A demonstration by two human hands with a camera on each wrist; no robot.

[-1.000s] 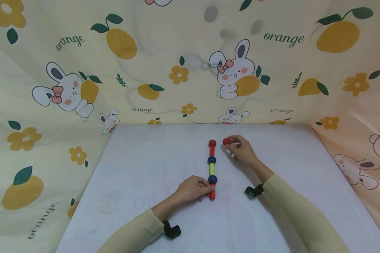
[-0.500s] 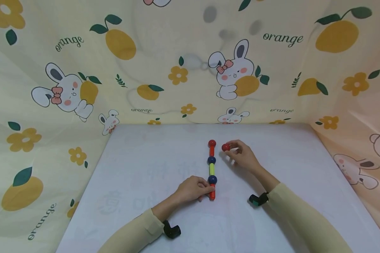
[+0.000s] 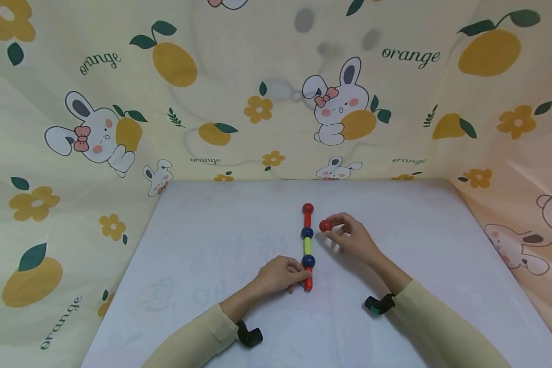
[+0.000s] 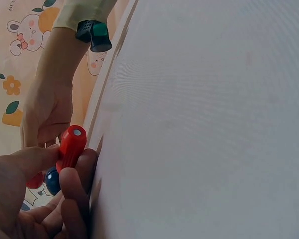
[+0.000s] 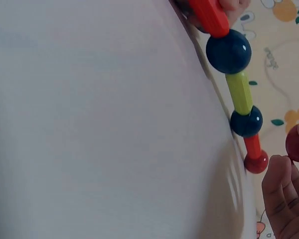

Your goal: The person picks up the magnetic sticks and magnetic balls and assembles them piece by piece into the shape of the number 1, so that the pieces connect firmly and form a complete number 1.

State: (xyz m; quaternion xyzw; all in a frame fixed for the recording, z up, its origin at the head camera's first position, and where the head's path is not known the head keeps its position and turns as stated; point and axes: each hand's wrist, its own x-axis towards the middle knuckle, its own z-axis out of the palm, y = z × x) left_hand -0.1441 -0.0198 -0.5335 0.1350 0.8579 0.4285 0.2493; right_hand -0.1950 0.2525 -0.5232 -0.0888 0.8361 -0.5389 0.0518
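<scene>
A straight chain of balls and rods lies in the middle of the table. From far to near it runs red ball [image 3: 307, 208], red rod [image 3: 307, 220], blue ball [image 3: 307, 233], yellow-green rod [image 3: 307, 246], blue ball [image 3: 308, 261], red rod [image 3: 308, 283]. My left hand [image 3: 278, 276] pinches that near red rod between thumb and fingers; its bare end, with a pale round tip, faces the left wrist view. To the right of the chain, my right hand [image 3: 355, 236] holds a loose red ball [image 3: 325, 225] at its fingertips, apart from the chain and beside the far blue ball.
The white table [image 3: 202, 225] reaches back to a cream cloth [image 3: 239, 102] printed with rabbits and oranges, which also hangs along both sides. A black wrist camera [image 3: 250, 335] sits at the left cuff, another black camera [image 3: 379, 304] at the right.
My right hand has come nearer along the chain with the loose red ball, from beside the far red ball to beside the far blue one. The left hand and chain stay still.
</scene>
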